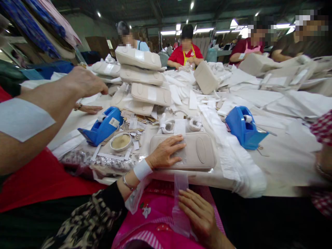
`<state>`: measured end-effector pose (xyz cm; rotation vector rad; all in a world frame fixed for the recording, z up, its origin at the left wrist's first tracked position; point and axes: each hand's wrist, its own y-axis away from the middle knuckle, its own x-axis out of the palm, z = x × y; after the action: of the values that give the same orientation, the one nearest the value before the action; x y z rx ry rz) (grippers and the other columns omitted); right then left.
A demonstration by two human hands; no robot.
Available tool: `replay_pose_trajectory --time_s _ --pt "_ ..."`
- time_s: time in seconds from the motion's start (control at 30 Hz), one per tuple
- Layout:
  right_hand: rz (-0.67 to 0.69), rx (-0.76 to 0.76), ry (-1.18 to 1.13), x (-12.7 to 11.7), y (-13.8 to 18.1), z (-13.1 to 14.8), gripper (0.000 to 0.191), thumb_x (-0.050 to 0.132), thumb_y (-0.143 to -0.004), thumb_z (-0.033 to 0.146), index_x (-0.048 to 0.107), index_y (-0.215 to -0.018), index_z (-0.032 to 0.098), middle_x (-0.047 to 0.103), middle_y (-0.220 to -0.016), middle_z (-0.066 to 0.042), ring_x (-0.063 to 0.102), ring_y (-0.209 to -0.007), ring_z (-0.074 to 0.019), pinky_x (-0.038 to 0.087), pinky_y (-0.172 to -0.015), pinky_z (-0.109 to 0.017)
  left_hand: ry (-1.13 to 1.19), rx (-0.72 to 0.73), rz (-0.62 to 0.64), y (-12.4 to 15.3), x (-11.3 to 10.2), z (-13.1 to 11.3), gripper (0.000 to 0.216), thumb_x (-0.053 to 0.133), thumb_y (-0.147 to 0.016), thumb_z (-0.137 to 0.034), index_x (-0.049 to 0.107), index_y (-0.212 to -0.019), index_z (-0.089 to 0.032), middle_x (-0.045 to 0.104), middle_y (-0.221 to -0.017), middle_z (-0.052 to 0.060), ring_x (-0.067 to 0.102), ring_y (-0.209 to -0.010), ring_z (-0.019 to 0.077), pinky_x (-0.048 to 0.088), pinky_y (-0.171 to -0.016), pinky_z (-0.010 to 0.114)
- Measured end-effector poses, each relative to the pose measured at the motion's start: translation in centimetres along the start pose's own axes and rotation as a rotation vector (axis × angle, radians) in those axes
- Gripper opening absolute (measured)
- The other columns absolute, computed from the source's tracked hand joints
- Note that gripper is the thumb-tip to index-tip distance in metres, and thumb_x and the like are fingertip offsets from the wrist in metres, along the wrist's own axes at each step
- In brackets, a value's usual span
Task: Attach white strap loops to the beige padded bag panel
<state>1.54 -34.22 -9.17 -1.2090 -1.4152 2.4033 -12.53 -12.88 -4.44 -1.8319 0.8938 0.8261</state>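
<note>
From the head camera, the left hand (166, 154) lies flat, fingers spread, pressing a clear film strip (181, 152) onto a beige, padded, rounded-rectangle pouch (199, 152) at the table's near edge. The right hand (199, 214), fingers loosely together, rests on the strip's lower end over the pink apron (153, 221). 2 glossy blue tape dispensers (102, 128) flank the pouch.

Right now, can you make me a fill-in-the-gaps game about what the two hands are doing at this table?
1. The left hand presses flat on a beige padded ____ lying on the table.
2. The right hand rests on a strip of clear ____ over the pink apron.
3. The two plastic tape dispensers are coloured ____.

Missing words: bag; tape; blue
</note>
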Motion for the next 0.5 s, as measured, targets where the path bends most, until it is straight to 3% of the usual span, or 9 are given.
replay_pose_trajectory --time_s 0.3,0.5 --pt "0.019 0.015 -0.048 -1.3 -1.9 0.8 0.03 0.038 -0.099 0.011 0.068 -0.101 0.011 0.075 -0.093 -0.011 0.069 -0.102 -0.021 0.059 -0.091 -0.036 -0.058 0.007 0.04 -0.2 0.2 -0.1 0.053 0.069 -0.084 -0.033 0.055 -0.132 -0.016 0.045 -0.147 0.017 0.032 -0.144 0.029 0.028 -0.12 0.048" --pt "-0.05 0.151 -0.159 -3.3 -7.2 -0.4 0.025 0.043 -0.098 0.012 0.067 -0.102 0.017 0.073 -0.093 -0.008 0.07 -0.093 -0.0174 0.057 -0.079 -0.026 -0.096 0.001 0.038 -0.1 0.1 -0.2 0.052 0.069 -0.085 -0.034 0.055 -0.131 -0.014 0.046 -0.146 0.017 0.032 -0.144 0.0278 0.027 -0.12 0.044"
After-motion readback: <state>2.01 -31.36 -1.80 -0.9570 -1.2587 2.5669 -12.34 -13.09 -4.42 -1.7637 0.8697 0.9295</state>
